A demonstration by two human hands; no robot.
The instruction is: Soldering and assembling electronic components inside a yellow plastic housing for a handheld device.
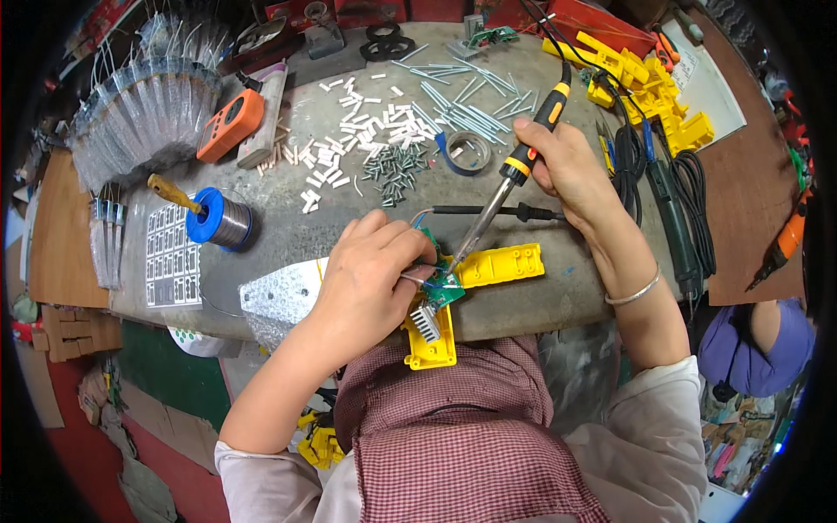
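My right hand point(571, 166) grips the black and yellow handle of a soldering iron point(493, 209). Its metal shaft slants down to the left, and the tip meets a small green circuit board point(446, 289). At the board's left side, my left hand point(370, 275) is closed with its fingertips pinching a thin wire point(417, 279); part of the grip is hidden. Yellow plastic housing parts lie around the board: one half point(501, 266) to its right, another point(432, 349) below it at the bench edge. A finned metal heat sink point(425, 322) sits above the lower part. A black cable point(488, 210) runs behind the board.
White sleeves point(349, 131), screws point(394, 173) and metal rods point(462, 105) are scattered beyond my hands. A tape roll point(467, 152), solder spool point(218, 220), orange meter point(230, 126) and bubble-wrapped parts point(144, 118) stand around. Yellow housings point(654, 96) and coiled cables point(689, 200) lie right.
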